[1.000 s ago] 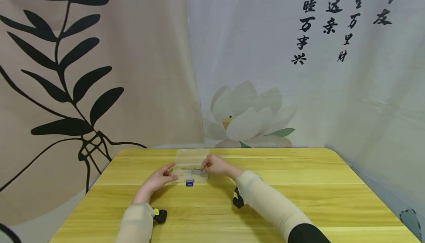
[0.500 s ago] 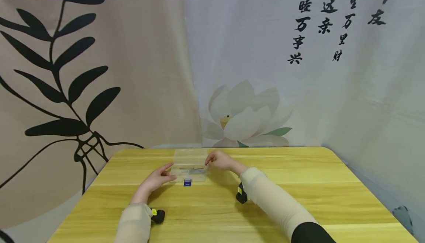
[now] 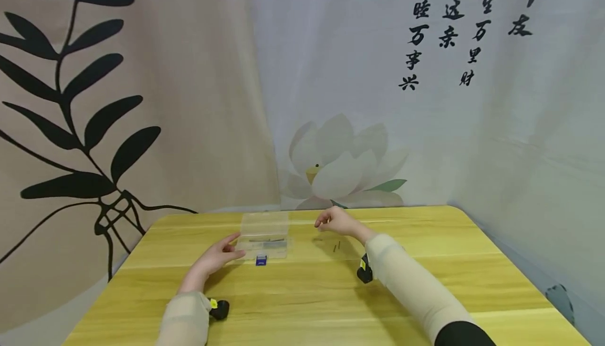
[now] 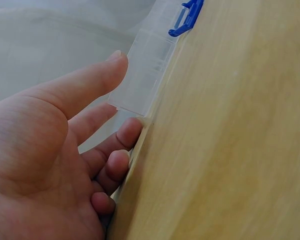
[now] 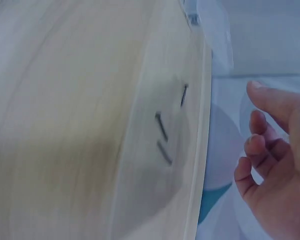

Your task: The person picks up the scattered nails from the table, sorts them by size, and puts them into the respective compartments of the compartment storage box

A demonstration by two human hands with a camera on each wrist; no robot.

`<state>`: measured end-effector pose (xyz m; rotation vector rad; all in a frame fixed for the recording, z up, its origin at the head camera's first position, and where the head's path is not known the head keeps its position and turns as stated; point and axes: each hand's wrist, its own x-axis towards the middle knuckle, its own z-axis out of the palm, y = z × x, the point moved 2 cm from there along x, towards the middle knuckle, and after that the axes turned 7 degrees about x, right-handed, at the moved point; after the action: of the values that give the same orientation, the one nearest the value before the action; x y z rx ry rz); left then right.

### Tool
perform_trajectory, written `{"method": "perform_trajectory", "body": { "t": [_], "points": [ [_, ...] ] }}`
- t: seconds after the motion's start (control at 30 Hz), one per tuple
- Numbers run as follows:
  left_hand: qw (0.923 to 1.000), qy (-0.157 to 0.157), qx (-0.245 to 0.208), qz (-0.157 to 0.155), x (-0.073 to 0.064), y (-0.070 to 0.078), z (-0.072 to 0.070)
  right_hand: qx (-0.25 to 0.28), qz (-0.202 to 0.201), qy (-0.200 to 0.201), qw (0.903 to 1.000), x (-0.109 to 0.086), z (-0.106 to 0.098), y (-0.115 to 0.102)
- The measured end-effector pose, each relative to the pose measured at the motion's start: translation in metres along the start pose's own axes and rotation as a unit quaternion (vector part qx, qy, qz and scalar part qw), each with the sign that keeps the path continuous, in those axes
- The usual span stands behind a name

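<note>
An open clear plastic box (image 3: 262, 249) with a blue latch (image 3: 261, 260) stands on the table, its lid (image 3: 264, 223) tipped back. Thin dark pieces (image 3: 274, 240) lie inside it. My left hand (image 3: 218, 255) rests at the box's left edge, thumb and index finger extended against it and the other fingers loosely bent. To the right of the box my right hand (image 3: 341, 222) hovers over the table with relaxed fingers and nothing between them. Below it lie three small dark nail-like pieces (image 5: 161, 126); blur hides whether they are nails or screws.
The yellow wood-grain table (image 3: 293, 304) ends at a back edge close behind the lid and the right hand. A printed cloth backdrop (image 3: 208, 99) hangs behind it. A black wrist camera (image 3: 364, 270) sits on the right sleeve, another on the left.
My right hand has left the box and moved right, its pinch loosened. Small dark pieces now show on the table below it. The left hand stays at the box.
</note>
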<state>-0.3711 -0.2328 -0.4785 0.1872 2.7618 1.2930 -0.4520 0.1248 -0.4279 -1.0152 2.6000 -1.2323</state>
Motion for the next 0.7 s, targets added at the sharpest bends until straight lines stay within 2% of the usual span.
{"method": "perform_trajectory", "body": {
  "t": [0.3,0.47,0.7],
  "points": [
    [1.0,-0.001,0.001,0.003,-0.001,-0.002,-0.001,0.021,0.047,0.016,0.9985,-0.023,-0.016,0.026],
    [1.0,-0.003,0.003,0.001,-0.002,-0.002,-0.002,0.059,0.077,0.026,0.9949,-0.037,-0.013,0.044],
    [0.9999,-0.002,0.011,0.006,-0.001,0.001,0.0,0.075,0.084,0.041,0.9928,-0.048,-0.01,0.056]
  ]
}}
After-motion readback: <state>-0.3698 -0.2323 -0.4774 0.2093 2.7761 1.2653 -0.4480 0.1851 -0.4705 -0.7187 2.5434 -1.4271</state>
